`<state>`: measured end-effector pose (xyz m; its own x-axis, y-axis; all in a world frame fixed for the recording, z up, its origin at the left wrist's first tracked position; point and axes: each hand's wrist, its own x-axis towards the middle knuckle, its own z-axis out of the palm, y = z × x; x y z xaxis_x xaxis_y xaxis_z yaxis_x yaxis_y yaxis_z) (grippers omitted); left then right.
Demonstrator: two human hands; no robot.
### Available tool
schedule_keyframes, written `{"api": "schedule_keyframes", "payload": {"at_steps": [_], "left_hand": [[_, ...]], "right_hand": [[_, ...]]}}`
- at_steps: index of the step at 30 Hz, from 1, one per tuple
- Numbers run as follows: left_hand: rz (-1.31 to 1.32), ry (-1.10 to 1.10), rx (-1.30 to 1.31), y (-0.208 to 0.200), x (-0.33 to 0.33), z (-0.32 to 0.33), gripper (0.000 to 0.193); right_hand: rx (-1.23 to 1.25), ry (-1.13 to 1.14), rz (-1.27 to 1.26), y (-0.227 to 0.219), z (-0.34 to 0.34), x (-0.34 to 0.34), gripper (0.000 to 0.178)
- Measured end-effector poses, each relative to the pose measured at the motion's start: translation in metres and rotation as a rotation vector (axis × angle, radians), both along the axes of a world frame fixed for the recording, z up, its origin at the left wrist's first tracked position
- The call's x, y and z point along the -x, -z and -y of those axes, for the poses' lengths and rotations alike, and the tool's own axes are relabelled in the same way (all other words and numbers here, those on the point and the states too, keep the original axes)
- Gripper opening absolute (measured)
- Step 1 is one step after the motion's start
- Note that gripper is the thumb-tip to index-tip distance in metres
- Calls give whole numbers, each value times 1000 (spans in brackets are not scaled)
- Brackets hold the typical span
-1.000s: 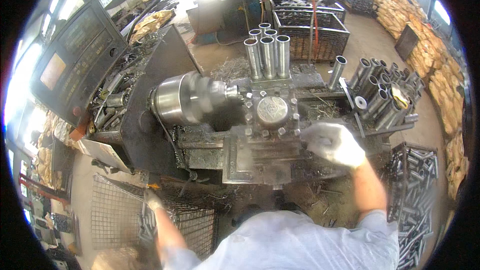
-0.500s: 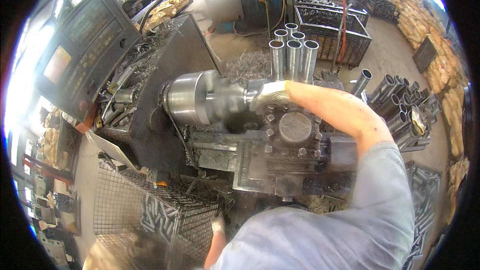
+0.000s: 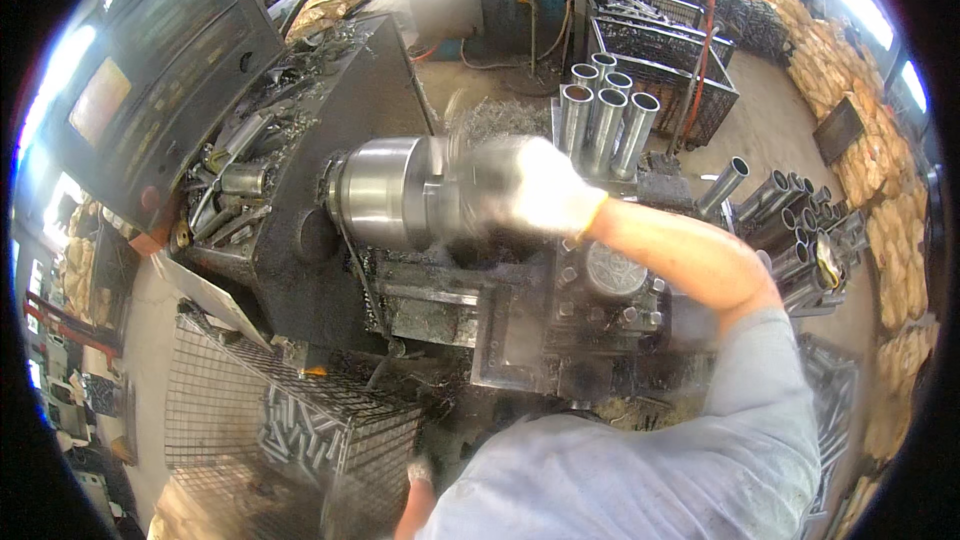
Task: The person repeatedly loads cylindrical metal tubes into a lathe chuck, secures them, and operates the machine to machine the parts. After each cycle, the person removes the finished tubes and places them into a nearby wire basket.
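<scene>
My right hand (image 3: 552, 188), in a white glove with a yellow cuff, reaches across the lathe's tool post (image 3: 612, 270). It is close to the blurred metal at the chuck; motion smears its fingers, and what they hold, if anything, cannot be made out. The bright steel chuck (image 3: 382, 192) juts from the dark headstock (image 3: 310, 165) on the left. Low in the view, my left hand (image 3: 418, 472), also gloved, is beside a wire basket (image 3: 385, 445) holding short metal tubes (image 3: 300, 430). Its fingers are too small and unclear to read.
Several upright steel tubes (image 3: 608, 125) stand behind the tool post. More tubes (image 3: 790, 210) are grouped at the right. Metal parts and tools clutter the headstock top (image 3: 240, 175). A dark metal crate (image 3: 670, 70) stands at the back; tan sacks (image 3: 850, 70) are stacked along the right.
My right hand has shifted slightly from the tool post's left edge and looks brighter and more blurred. The view has moved a little. My left hand stays low by the basket.
</scene>
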<state>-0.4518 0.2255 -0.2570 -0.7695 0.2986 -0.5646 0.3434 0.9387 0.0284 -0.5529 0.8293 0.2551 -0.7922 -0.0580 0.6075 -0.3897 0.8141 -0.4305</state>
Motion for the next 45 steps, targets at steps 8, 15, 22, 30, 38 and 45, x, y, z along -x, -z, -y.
{"api": "schedule_keyframes", "payload": {"at_steps": [8,15,22,30,38,45], "left_hand": [[143,-506,-544,-5,22,-45,45],[180,-103,-72,-12,-28,-22,46],[299,-639,-189,-58,-58,-17,46],[45,-557,-499,-94,25,-48,49],[660,-124,-1691,-332,90,-230,76],[961,-629,-1476,-340,67,-301,54]], "right_hand": [[-412,356,580,48,-108,84,36],[-392,202,900,85,-77,50,51],[-171,-62,1170,94,-111,67,63],[-894,525,863,8,-96,-32,45],[-264,775,557,-41,105,-152,65],[281,656,963,91,204,-175,98]]}}
